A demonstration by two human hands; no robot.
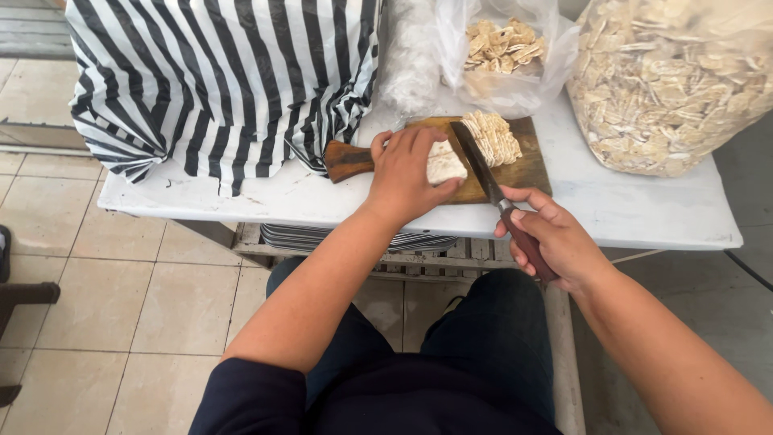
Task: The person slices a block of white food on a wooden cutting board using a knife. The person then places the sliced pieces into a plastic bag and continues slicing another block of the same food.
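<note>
**Slicing a pale block on a wooden board**

Beige floor tiles (97,274) spread under and to the left of a white surface (644,211), which carries everything else. Take the wooden cutting board (527,169) near the front edge of that surface as the landmark.

Left of the board and behind it, a big black-and-white striped plastic bag (217,80) drapes over the surface's corner. Right of the board and behind it sits a large clear bag of pale cut strips (668,80), bulging past the surface's back edge. Directly behind the board stands a smaller clear bag (503,52), open at the top and holding a heap of the same strips.

On the board itself, at its rear right part, lies a stack of thin cut slices (495,137). Just left of that stack is the uncut pale block (444,163), resting on the board's middle.

The left hand (407,173) lies over the block's left side, fingers curled down and pressing it to the board. The right hand (555,238), in front of the board and off the surface's edge, is wrapped tight around the dark handle of a knife (487,173), whose blade runs across the board between the block and the slices.
</note>
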